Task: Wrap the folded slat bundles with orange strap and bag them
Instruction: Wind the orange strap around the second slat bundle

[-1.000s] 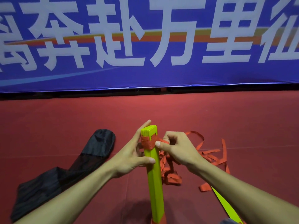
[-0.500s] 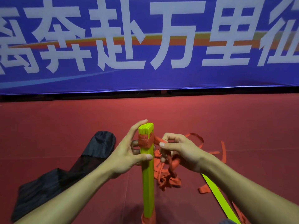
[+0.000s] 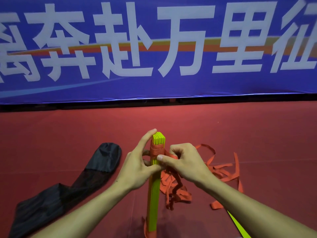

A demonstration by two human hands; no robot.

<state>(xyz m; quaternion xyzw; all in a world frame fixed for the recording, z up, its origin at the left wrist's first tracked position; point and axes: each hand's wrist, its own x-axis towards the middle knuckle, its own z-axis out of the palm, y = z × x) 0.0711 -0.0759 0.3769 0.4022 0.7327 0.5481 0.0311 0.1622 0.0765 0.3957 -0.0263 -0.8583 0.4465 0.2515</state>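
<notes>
Yellow-green plastic slats, folded into one slat bundle (image 3: 155, 194), stand upright at the centre of the head camera's view. Its lower end sits at the bottom edge of the frame and its upper end just above my hands. An orange strap (image 3: 157, 150) is wound as a snug band round the bundle close to its top, and more orange shows round its foot.

My left hand (image 3: 137, 170) grips the bundle from the left. The forefinger reaches straight up to touch the top corner, the other fingers curl behind, and the thumb presses the front below the band. My right hand (image 3: 187, 162) comes in from the right with fingers curled, pinching the strap where it leaves the band, its thumb tip laid on the bundle's front.

From that hand the strap trails down into a loose tangle on the red floor (image 3: 240, 131), centre right of the frame. A black bag (image 3: 72, 188) lies flat at lower left, apart from the bundle. A single slat (image 3: 238, 225) pokes out at lower right beneath my right forearm. A blue banner (image 3: 171, 86) with large white characters fills the upper half.
</notes>
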